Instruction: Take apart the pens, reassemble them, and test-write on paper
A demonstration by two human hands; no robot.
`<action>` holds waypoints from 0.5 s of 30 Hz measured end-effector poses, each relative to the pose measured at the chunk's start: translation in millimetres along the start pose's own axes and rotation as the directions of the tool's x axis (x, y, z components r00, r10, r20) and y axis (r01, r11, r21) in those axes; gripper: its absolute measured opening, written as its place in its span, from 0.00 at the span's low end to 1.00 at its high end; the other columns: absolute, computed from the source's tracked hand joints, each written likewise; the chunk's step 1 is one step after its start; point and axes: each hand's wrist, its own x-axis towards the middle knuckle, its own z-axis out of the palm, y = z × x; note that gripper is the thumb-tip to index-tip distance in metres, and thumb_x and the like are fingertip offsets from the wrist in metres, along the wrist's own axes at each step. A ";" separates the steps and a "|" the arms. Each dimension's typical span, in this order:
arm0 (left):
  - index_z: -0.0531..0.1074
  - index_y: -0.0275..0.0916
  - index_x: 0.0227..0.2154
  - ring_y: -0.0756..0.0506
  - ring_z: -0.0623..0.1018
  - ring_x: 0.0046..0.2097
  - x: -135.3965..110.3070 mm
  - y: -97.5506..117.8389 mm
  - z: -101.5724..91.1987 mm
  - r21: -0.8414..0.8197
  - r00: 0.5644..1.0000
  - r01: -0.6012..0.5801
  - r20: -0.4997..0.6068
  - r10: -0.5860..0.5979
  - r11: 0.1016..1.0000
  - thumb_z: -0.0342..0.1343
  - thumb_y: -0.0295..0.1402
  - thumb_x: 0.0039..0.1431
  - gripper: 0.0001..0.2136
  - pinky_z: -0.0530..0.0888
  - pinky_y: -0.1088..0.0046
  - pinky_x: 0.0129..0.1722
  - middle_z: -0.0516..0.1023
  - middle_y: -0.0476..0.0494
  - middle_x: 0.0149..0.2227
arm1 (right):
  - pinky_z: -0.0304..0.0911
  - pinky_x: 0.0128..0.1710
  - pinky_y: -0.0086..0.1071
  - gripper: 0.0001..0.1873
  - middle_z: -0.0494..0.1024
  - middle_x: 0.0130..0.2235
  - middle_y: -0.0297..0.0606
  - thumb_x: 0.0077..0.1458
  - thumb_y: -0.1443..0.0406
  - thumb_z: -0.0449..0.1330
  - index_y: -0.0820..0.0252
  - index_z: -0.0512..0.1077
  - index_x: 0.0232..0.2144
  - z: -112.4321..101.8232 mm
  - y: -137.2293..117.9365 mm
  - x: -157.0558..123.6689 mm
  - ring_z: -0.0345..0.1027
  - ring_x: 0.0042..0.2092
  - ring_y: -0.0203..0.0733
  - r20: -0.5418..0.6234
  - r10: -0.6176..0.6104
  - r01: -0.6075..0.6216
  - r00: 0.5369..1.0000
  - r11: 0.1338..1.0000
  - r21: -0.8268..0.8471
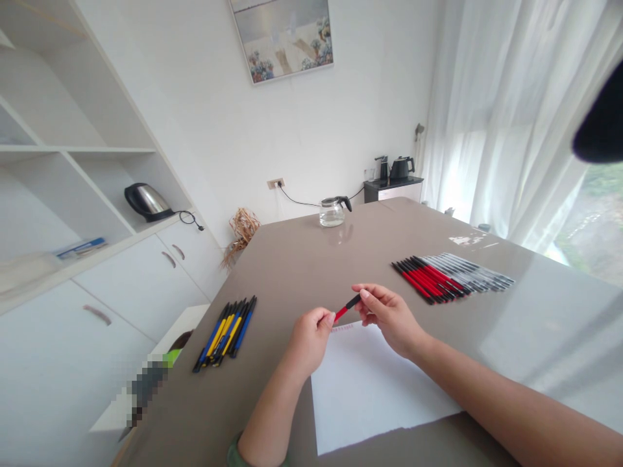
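Observation:
Above the top edge of a white sheet of paper (379, 389), a red pen with a black end (342, 311) is held between both hands. My left hand (313, 334) pinches its red end with thumb and fingers. My right hand (387, 314) has thumb and fingers closed on the black end. Small reddish marks (344, 328) run along the paper's top edge. Right of my hands lies a row of red pens (428, 280), with clear pens (470, 272) beside them. A bunch of blue, yellow and black pens (226, 331) lies on the left.
The brown table (292, 259) carries a glass pot (331, 213) at its far end. Behind it stands a small cabinet (394, 189) with a black kettle (402, 167). A shelf unit on the left holds a steel kettle (147, 201). White curtains (496, 117) hang on the right.

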 end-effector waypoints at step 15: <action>0.67 0.36 0.25 0.52 0.63 0.24 -0.9 0.5 -0.1 -0.013 0.996 -0.028 0.085 0.029 1.000 0.39 0.41 0.56 0.17 0.59 0.77 0.23 0.62 0.51 0.21 | 0.54 0.23 0.29 0.16 0.65 0.19 0.32 0.45 0.54 0.56 0.61 0.62 0.19 -4.4 8.5 6.0 0.56 0.21 0.31 -0.089 -0.056 0.048 0.994 0.994 -0.095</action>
